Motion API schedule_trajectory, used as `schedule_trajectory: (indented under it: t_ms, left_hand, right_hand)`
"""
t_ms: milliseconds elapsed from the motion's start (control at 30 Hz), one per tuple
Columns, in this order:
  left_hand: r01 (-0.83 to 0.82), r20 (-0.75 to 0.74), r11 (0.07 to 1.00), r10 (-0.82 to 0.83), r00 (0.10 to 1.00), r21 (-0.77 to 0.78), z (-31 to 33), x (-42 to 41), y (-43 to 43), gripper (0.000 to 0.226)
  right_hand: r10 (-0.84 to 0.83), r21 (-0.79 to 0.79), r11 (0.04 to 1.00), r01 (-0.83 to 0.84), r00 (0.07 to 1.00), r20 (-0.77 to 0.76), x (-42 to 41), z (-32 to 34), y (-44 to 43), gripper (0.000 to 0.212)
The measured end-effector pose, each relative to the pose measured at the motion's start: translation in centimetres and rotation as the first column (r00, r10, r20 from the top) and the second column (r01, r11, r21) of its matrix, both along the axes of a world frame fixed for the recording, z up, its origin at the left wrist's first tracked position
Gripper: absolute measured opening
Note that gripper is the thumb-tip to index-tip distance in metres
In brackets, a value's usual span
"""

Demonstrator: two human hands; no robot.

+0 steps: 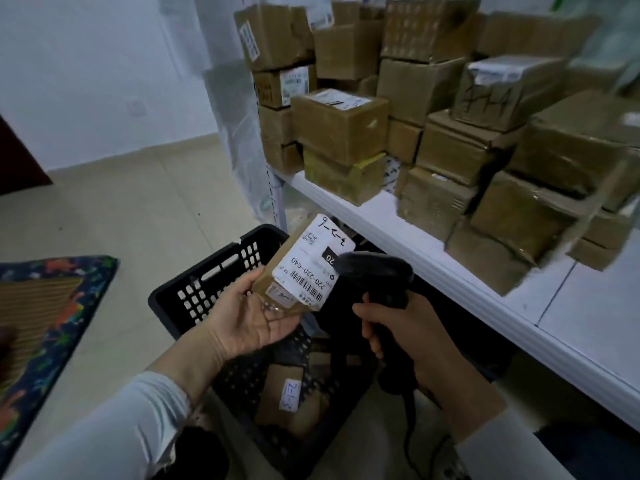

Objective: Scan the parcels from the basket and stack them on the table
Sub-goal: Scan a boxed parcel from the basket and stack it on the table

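My left hand (249, 320) holds a small brown parcel (298, 265) from below, its white shipping label facing up, above the black plastic basket (207, 282). My right hand (408, 334) grips a black handheld scanner (374, 275), whose head sits right beside the parcel's label. Its cable hangs down past my right wrist. Another brown parcel (287, 400) with a handwritten white label lies inside the basket. Many taped brown parcels (341, 133) stand stacked on the white table (408, 233) to the right.
The table's front edge runs diagonally from upper middle to lower right, with bare white surface (595, 306) at the right. A patterned mat (48, 323) lies on the tiled floor at left. A plastic-draped shelf post (242, 140) stands behind the basket.
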State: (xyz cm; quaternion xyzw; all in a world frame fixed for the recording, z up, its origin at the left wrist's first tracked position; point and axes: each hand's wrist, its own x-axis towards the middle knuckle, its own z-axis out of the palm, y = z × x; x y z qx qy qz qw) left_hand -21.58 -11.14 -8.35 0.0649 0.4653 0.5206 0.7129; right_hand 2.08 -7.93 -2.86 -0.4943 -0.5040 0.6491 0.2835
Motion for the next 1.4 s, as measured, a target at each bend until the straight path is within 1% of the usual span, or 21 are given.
schedule_trajectory:
  t_ms: [67,133,167,233,300,333,433,533,567,767,933,1067,1133,1233,1300,1333,1400]
  left_hand:
    - [0.078,-0.096,0.994,-0.085,0.992,-0.077,1.2,-0.4,0.0,0.054]
    - [0.159,-0.247,0.967,-0.206,0.947,-0.198,2.5,-1.2,0.3,0.054]
    - [0.187,-0.336,0.944,-0.275,0.901,-0.273,3.3,-1.6,0.5,0.054]
    - [0.210,-0.486,0.891,-0.403,0.776,-0.403,4.8,-2.4,0.9,0.054]
    - [0.207,-0.591,0.851,-0.491,0.640,-0.483,6.1,-2.8,1.2,0.051]
    - [0.201,-0.630,0.837,-0.522,0.575,-0.509,6.7,-2.8,1.3,0.048]
    - [0.219,-0.680,0.783,-0.617,0.396,-0.583,7.9,-2.9,1.7,0.044]
    - [0.242,-0.662,0.724,-0.689,0.295,-0.645,8.4,-2.6,2.2,0.048]
    - [0.247,-0.656,0.710,-0.704,0.274,-0.659,8.5,-2.4,2.4,0.049]
    - [0.251,-0.648,0.685,-0.729,0.222,-0.684,9.1,-1.4,3.2,0.050]
    - [0.242,-0.645,0.677,-0.736,0.204,-0.695,9.5,-1.3,3.6,0.050]
    - [0.252,-0.644,0.675,-0.737,0.204,-0.693,9.6,-1.4,3.7,0.049]
    - [0.258,-0.643,0.673,-0.739,0.201,-0.693,9.6,-1.5,3.8,0.049]
    - [0.275,-0.636,0.665,-0.746,0.198,-0.694,9.8,-1.5,3.9,0.048]
    - [0.294,-0.635,0.666,-0.744,0.208,-0.685,10.1,-1.4,3.8,0.048]
    - [0.308,-0.639,0.675,-0.736,0.222,-0.671,10.3,-1.2,3.8,0.048]
    - [0.352,-0.653,0.699,-0.712,0.259,-0.622,10.8,-0.5,3.9,0.050]
  right_hand:
    - [0.059,0.105,0.992,-0.068,0.995,0.080,1.1,1.1,-0.8,0.014]
    - [0.126,0.219,0.961,-0.168,0.973,0.196,2.3,2.1,-1.6,0.012]
    - [0.151,0.270,0.937,-0.220,0.956,0.253,2.8,2.4,-2.0,0.015]
    - [0.170,0.387,0.864,-0.323,0.909,0.381,3.6,2.7,-3.0,0.021]
    - [0.149,0.479,0.777,-0.409,0.858,0.491,4.4,2.3,-3.8,0.022]
    - [0.150,0.501,0.747,-0.436,0.845,0.513,4.6,2.0,-4.2,0.022]
    - [0.177,0.514,0.701,-0.494,0.819,0.546,5.0,1.3,-5.4,0.025]
    - [0.151,0.558,0.655,-0.510,0.812,0.564,5.5,1.0,-6.1,0.049]
    - [0.144,0.563,0.647,-0.515,0.807,0.572,5.6,1.1,-6.3,0.053]
    - [0.123,0.607,0.608,-0.513,0.815,0.566,6.3,1.5,-6.6,0.050]
    - [0.106,0.580,0.639,-0.505,0.805,0.584,6.8,1.8,-6.8,0.047]
    - [0.092,0.590,0.638,-0.495,0.810,0.579,6.9,2.1,-7.0,0.060]
    - [0.093,0.592,0.636,-0.495,0.811,0.578,6.8,2.2,-7.1,0.061]
    - [0.097,0.581,0.657,-0.480,0.818,0.567,6.9,2.2,-7.3,0.060]
    - [0.097,0.568,0.686,-0.454,0.831,0.547,7.2,2.3,-7.4,0.056]
    - [0.086,0.568,0.712,-0.414,0.853,0.515,7.3,2.4,-7.5,0.051]
    - [0.019,0.574,0.782,-0.245,0.929,0.370,7.8,2.9,-7.6,0.032]
